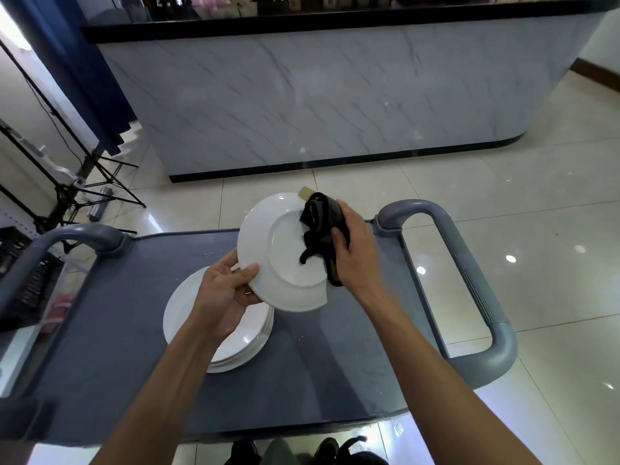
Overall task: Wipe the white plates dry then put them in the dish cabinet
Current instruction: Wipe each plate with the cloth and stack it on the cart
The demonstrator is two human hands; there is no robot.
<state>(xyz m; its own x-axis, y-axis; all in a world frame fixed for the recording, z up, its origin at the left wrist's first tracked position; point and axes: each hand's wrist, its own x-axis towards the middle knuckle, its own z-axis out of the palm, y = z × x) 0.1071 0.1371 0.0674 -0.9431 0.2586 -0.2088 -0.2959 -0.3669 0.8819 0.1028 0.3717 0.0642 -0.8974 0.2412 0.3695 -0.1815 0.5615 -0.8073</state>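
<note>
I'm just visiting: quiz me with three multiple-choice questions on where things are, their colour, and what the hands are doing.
1. Where does the stack of plates rest?
A. floor
B. grey cart
C. counter

2. What colour is the cloth?
A. black
B. red
C. white

3. What is the left hand doing?
A. hanging idle
B. pushing the cart
C. holding a plate

Answers:
1 B, the stack sits on the cart's top.
2 A, the black cloth is in the right hand, against the plate.
3 C, thumb and fingers pinch the plate's rim.
</note>
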